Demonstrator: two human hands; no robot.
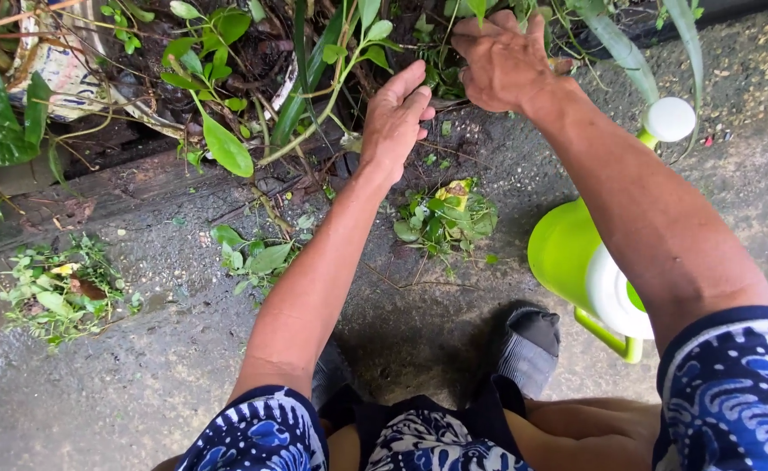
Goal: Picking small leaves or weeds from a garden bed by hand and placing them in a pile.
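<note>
- Left hand at 12 o'clock, fingers loosely open, touching thin green stems.
- Right hand at 1 o'clock, fingers curled into the leaves; whether it grips anything, I cannot tell.
- The stems look light, soft, easily snapped; best held low near the soil.
- Pulled weeds lie on the concrete floor; a green watering can sits at 4 o'clock.

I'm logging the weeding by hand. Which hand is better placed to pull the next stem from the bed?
Probably the right hand: it is already curled among the plants, while the left hand hangs flat and open, short of them.
</note>
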